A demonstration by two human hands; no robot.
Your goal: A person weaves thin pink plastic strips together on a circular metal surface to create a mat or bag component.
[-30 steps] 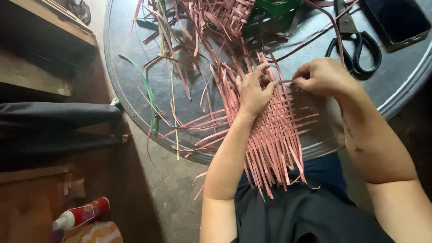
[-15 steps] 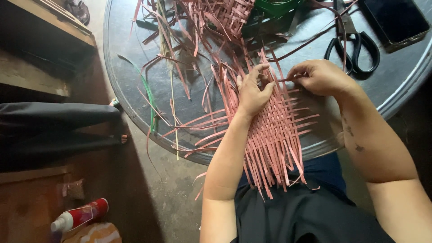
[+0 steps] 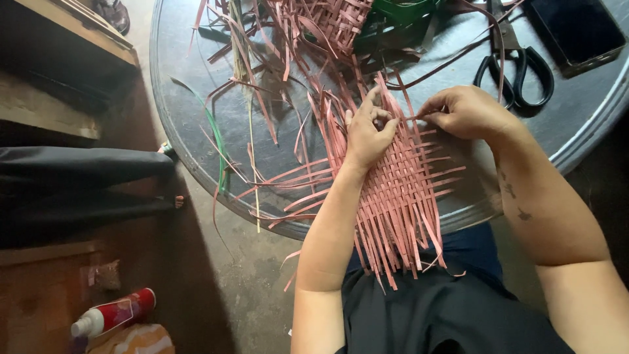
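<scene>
Woven mat: pink strips, partly woven, centre of frame, lying on the near edge of the round metal table; loose strip ends hang off the rim over the person's lap.
Left hand: resting on the upper left part of the mat, fingers curled down on the upright strips, pinning them; thumb and forefinger pinched at the weave edge.
Right hand: just right of the left hand, near but not touching it; fingertips clenched on a single pink strip that runs sideways into the weave.
Grip state: both hands closed on strips of the mat, neither released.
Loose strips: pink scatter across the table, upper centre and left of the mat; a few green strips among them at left.
Second woven piece: pink, top centre, beyond the mat.
Green woven piece: top centre, just right of the pink one.
Scissors: black handles, upper right, on the table beyond the right hand.
Dark flat box: top right corner, on the table.
Bottle: red and white, lying on the floor, lower left.
Wooden bench: left edge of frame.
</scene>
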